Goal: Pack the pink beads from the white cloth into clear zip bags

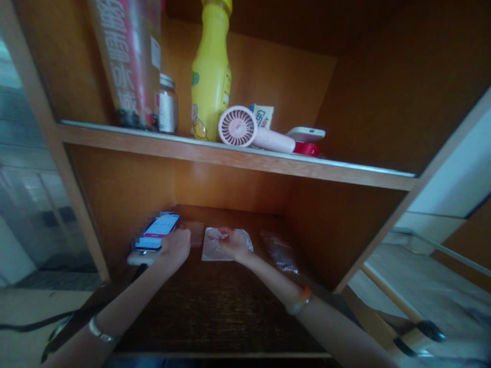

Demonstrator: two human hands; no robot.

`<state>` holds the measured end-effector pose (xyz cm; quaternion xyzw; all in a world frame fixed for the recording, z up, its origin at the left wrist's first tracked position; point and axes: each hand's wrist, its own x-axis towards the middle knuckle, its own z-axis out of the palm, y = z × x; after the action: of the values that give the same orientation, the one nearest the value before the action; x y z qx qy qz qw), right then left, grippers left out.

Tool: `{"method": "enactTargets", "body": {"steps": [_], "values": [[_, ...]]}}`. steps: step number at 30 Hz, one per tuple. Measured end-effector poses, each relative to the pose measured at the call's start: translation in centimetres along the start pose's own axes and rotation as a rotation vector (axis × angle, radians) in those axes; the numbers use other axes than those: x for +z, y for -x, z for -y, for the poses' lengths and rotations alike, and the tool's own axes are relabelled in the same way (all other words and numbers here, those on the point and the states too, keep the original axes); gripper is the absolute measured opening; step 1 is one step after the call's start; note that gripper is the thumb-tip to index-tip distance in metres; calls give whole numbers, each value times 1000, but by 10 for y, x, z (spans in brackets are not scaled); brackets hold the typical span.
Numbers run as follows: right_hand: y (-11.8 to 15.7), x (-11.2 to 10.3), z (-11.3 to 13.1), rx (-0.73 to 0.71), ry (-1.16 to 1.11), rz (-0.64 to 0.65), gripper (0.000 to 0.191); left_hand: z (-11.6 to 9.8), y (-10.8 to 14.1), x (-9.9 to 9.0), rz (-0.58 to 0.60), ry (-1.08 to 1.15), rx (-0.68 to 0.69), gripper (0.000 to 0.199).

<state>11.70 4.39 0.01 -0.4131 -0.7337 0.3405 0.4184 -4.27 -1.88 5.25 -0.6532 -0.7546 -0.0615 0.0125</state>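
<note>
My left hand (176, 246), with its fingers curled, is beside the right edge of a lit phone (158, 232) on the lower shelf; its fingertips are hidden. The phone leans on a white object (138, 257). My right hand (232, 244) is over a white sheet or flat packet (215, 250) with a few small reddish bits on it. The right fingers are bent and blurred, and whether they hold something is unclear. A clear plastic bag with dark contents (281, 251) lies to the right of my right hand.
On the upper shelf (184, 145) stand a tall plastic container (132, 66), a small jar (168, 105) and a yellow bottle (210, 76). A pink handheld fan (238, 126) lies beside them, near a white device (307, 134). A black cable (42, 323) runs at lower left.
</note>
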Motion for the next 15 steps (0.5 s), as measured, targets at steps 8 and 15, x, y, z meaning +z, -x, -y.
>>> {"method": "enactTargets", "body": {"steps": [8, 15], "values": [[58, -110, 10, 204, 534, 18, 22, -32, 11, 8, -95, 16, 241, 36], [77, -164, -3, 481, 940, 77, 25, -61, 8, 25, -227, 146, 497, 30]]}}
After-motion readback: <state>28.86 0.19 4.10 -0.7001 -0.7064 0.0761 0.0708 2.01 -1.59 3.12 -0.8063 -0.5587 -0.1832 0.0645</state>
